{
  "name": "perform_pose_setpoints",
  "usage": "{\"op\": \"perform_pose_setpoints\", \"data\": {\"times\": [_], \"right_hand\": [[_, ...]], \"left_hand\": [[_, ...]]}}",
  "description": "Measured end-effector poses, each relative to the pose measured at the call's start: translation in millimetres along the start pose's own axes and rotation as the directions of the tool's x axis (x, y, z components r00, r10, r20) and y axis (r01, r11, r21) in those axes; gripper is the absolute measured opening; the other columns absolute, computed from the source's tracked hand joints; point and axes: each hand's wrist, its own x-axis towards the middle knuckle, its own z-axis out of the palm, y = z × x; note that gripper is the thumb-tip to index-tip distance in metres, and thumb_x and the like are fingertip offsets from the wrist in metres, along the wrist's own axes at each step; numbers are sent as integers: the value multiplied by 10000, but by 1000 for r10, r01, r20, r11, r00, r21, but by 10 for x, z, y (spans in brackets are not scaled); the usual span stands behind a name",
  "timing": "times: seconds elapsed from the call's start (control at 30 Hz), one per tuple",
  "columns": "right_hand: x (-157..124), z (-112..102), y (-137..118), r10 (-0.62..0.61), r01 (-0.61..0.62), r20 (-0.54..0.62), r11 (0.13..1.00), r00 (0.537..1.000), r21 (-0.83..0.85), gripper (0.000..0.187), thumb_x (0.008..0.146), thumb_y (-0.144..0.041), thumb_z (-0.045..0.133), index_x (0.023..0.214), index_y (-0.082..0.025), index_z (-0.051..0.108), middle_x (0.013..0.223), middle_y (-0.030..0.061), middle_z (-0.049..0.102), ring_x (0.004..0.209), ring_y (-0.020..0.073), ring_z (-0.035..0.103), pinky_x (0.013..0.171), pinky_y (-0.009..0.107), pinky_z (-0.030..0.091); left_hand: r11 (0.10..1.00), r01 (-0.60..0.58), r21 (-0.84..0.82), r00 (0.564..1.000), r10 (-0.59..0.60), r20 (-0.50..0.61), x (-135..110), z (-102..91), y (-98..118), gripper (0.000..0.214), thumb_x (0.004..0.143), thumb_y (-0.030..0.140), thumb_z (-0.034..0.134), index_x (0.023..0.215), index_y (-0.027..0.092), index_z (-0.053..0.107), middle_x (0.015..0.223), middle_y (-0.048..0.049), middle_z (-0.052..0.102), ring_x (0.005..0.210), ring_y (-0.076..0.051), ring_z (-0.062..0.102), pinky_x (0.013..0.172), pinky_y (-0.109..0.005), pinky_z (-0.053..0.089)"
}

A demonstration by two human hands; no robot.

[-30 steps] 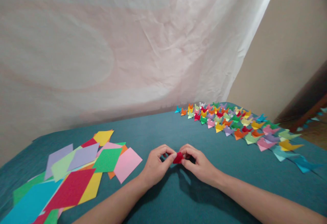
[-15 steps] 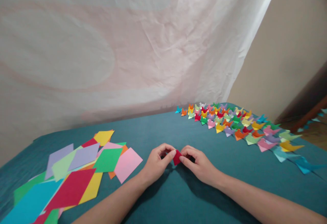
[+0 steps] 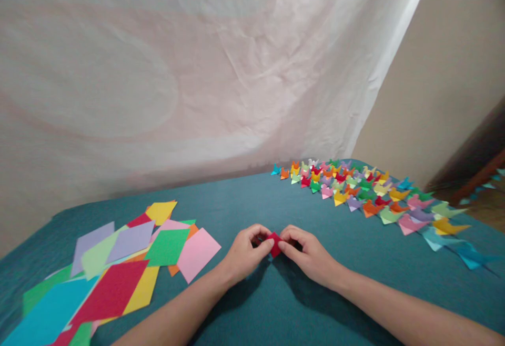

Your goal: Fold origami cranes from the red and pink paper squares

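A small folded piece of red paper point(image 3: 274, 244) is pinched between both hands just above the teal tablecloth point(image 3: 252, 199). My left hand point(image 3: 245, 253) grips its left side with curled fingers. My right hand point(image 3: 305, 252) grips its right side, thumb and fingers pressed together. Most of the red paper is hidden by the fingers.
A loose pile of flat coloured paper squares point(image 3: 114, 267) lies at the left. Rows of several small folded paper birds point(image 3: 366, 193) run along the right side toward the table's edge. A pale wrinkled sheet point(image 3: 177, 72) hangs behind the table.
The red paper has been turned and folded slightly between the fingertips. Both hands stay in the same spot.
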Motion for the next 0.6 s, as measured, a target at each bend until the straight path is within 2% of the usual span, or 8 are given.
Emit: {"op": "perform_pose_setpoints", "data": {"times": [0.17, 0.4, 0.6], "right_hand": [[-5, -3, 40, 93, -92, -10, 990, 996, 107, 224, 892, -335, 480, 808, -155, 581, 695, -4, 551, 644, 126, 489, 602, 240, 387], [-3, 18, 93, 125, -118, -42, 982, 991, 147, 230, 889, -356, 483, 826, -155, 578, 701, 4, 581, 638, 132, 513, 597, 247, 395], [5, 25, 109, 126, -119, -38, 981, 991, 152, 207, 884, -340, 494, 824, -162, 580, 688, 5, 582, 624, 131, 514, 588, 248, 397]], "left_hand": [[996, 25, -81, 1000, -25, 2, 7, -12, -72, 185, 809, 298, 554, 823, 120, 603, 773, -43, 630, 711, -155, 568, 655, -248, 426], [982, 3, -191, 999, -10, -33, 25, 8, -133, 209, 806, 332, 587, 806, 123, 589, 739, -33, 621, 678, -138, 559, 644, -242, 423], [979, -15, -201, 998, 1, -70, 10, 16, -141, 221, 817, 275, 582, 985, 143, 523, 731, -5, 617, 659, -127, 568, 607, -226, 405]]}}
